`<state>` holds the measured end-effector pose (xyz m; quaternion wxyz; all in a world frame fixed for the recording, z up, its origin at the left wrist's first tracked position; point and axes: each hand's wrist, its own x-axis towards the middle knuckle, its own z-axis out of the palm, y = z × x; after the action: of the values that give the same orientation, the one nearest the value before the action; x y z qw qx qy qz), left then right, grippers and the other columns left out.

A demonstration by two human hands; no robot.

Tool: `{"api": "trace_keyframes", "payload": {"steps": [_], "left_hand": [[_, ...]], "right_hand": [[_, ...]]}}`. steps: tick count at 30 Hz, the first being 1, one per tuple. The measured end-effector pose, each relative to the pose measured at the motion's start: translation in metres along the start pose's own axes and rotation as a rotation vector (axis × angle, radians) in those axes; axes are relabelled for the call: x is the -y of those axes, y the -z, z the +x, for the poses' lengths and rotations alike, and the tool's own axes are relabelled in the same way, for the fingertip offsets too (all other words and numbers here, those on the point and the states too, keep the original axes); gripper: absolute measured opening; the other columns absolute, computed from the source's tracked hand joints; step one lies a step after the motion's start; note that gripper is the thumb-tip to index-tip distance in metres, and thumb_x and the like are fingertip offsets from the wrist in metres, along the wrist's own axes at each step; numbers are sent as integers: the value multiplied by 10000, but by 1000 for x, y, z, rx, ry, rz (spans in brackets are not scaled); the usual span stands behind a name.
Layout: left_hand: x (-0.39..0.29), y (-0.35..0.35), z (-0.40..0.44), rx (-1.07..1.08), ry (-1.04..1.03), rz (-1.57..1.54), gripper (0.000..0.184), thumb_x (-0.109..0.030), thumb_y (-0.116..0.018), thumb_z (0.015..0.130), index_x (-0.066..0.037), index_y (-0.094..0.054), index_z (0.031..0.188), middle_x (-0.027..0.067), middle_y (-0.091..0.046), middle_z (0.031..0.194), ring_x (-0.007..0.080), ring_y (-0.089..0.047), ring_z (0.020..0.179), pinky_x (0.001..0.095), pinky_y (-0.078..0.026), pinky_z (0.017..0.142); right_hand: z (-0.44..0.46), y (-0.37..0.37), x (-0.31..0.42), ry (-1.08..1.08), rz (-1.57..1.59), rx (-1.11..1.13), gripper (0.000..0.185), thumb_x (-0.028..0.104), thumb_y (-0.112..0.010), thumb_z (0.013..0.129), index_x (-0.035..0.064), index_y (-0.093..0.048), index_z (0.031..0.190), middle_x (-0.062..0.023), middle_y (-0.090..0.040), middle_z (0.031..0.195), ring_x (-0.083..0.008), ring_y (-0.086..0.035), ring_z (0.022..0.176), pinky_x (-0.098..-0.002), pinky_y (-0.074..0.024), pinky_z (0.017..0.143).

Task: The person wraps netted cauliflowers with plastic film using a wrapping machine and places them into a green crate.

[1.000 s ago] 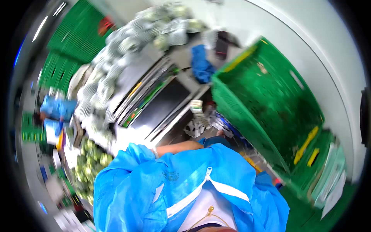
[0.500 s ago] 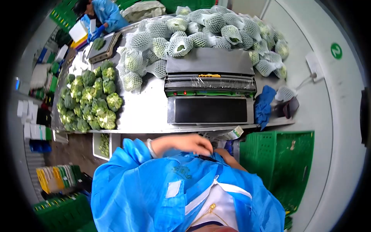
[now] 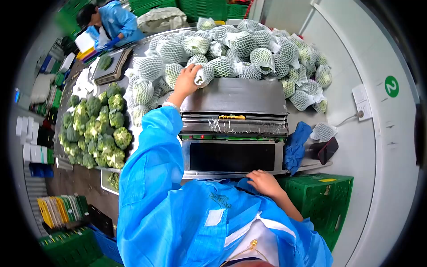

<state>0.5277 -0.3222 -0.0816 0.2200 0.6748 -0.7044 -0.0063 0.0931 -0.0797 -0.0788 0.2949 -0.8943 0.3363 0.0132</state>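
My left hand (image 3: 187, 81) is stretched out to the far side of the wrapping machine. Its fingers curl over a foam-netted broccoli head (image 3: 204, 76) at the front of the netted pile (image 3: 242, 44); the palm side is hidden. The film wrapping machine (image 3: 235, 98) stands in front of me, with film on its roller and a dark plate (image 3: 231, 156) at the near end. By that plate's front edge rests my right hand (image 3: 263, 181), fingers loosely bent and apart, holding nothing.
Bare broccoli heads (image 3: 95, 127) are heaped on the left of the table. A scale (image 3: 113, 66) carries one head, near a co-worker in blue (image 3: 118, 22). Blue cloth (image 3: 297, 147) and a dark cup (image 3: 324, 150) lie right. A green crate (image 3: 318, 204) stands below, beside the wall.
My left hand has gone from my waist forward to the netted pile and onto one head. My right hand has come up to the machine's front edge. The view has shifted.
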Motion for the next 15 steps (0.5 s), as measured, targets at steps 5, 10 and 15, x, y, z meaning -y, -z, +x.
{"api": "trace_keyframes", "payload": {"steps": [5,10,15], "left_hand": [[21,21,31,97,391,-945,480,-248,-734,856,-46,-579,1263,65,-677,1144,209,-654,1015,348,-496,891],[-37,22,14,471,580,-1590,435,-295,-562,974,19,-557,1275,94,-661,1182,160,-644,1026,295,-506,895],[-86,-28,17,961,649,-1339,570,-466,-559,964,-39,-512,1338,77,-657,1177,150,-641,1020,321,-531,855]], "right_hand": [[54,35,15,34,329,-229,197,168,-666,862,30,-667,1002,-115,-674,994,-312,-640,951,-391,-519,847],[138,98,-17,-178,433,-633,602,196,-741,824,54,-491,1353,-178,-549,1328,-320,-581,1166,-398,-459,997],[214,110,-89,-195,726,-484,781,275,-778,802,39,-394,1439,-196,-535,1357,-275,-561,1201,-371,-442,998]]}}
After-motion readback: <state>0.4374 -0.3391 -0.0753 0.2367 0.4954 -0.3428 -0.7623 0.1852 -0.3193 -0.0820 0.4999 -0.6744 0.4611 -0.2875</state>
